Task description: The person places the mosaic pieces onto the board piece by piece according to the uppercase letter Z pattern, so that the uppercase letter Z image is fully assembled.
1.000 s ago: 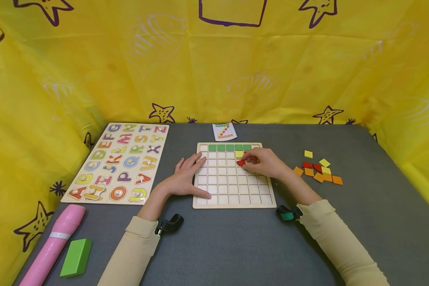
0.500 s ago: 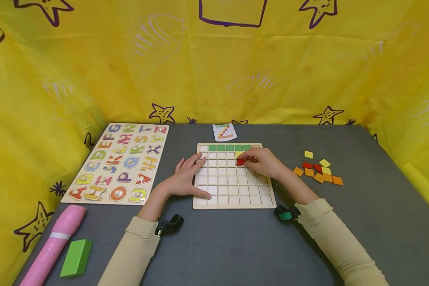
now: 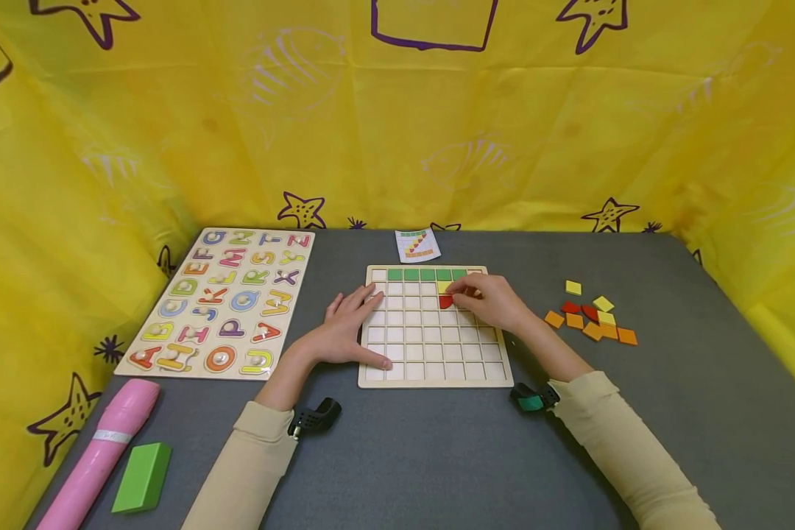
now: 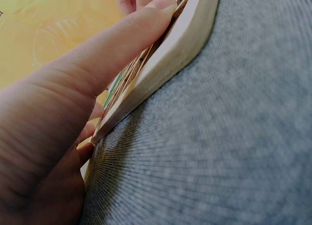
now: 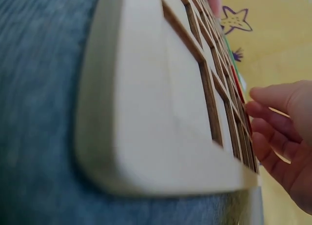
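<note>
A wooden grid board [image 3: 434, 383] lies flat on the grey table, with several green tiles [image 3: 411, 274] along its top row. Below them sit a yellow tile [image 3: 443, 286] and a red rounded piece [image 3: 445, 302], which lies flat in its cell. My right hand [image 3: 492, 300] is bent over the board's upper right, thumb and fingertips right beside the red piece; it covers the cells behind. In the right wrist view its fingers [image 5: 263, 125] are loosely bent with nothing between them. My left hand [image 3: 340, 333] rests spread on the board's left edge, thumb [image 4: 141, 27] over the lower rim.
Loose orange, yellow and red tiles [image 3: 592, 331] lie on the right. A small pattern card [image 3: 418, 256] is behind the board. To the left are an alphabet puzzle [image 3: 199, 353], a pink microphone-shaped toy [image 3: 106, 449] and a green block [image 3: 142, 477].
The red piece, pinched and tilted over the cell earlier, now lies flat below the yellow tile. My right fingers have loosened beside it. The left hand has stayed in place.
</note>
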`<state>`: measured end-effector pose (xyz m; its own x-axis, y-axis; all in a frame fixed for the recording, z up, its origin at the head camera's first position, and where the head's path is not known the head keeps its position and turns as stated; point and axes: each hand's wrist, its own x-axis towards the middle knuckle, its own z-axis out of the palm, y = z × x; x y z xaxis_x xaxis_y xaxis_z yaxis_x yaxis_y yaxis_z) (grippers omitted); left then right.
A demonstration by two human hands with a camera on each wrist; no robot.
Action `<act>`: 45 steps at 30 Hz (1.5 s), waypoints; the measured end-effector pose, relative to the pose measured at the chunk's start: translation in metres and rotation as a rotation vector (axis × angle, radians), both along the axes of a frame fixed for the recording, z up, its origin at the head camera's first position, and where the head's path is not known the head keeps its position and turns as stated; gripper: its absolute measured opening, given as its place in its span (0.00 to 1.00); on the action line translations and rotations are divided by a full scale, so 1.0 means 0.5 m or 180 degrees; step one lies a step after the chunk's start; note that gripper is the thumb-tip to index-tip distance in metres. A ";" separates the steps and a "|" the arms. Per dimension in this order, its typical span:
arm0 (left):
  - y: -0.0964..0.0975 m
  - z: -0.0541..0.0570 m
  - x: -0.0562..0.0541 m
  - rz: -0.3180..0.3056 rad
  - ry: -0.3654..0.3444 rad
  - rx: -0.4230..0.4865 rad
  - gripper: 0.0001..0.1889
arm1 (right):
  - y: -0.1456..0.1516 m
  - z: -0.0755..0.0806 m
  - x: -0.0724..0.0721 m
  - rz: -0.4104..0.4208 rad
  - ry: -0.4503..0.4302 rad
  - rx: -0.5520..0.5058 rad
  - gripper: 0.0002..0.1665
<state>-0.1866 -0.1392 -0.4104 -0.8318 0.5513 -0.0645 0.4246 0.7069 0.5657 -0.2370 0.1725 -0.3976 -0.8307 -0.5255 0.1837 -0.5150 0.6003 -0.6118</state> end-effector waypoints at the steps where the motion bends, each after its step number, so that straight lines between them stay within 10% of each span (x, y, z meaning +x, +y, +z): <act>1: 0.000 0.001 0.001 -0.0007 0.0005 0.0010 0.63 | 0.004 -0.001 0.001 -0.0069 -0.0026 -0.0026 0.10; 24: 0.000 -0.002 -0.001 -0.0005 -0.0006 0.0027 0.62 | 0.228 0.013 0.016 -0.1289 0.0022 0.0260 0.18; 37: 0.001 0.000 0.000 -0.0001 -0.0007 0.0030 0.61 | 0.257 0.009 0.015 -0.1375 -0.0352 0.0383 0.20; 45: 0.001 0.002 0.002 -0.0009 -0.0003 0.0033 0.62 | 0.245 0.001 0.010 -0.1378 -0.0095 0.0298 0.21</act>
<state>-0.1854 -0.1384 -0.4091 -0.8302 0.5542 -0.0595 0.4261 0.6998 0.5733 -0.2319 0.2952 -0.3973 -0.9822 -0.1411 0.1243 -0.1867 0.8103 -0.5555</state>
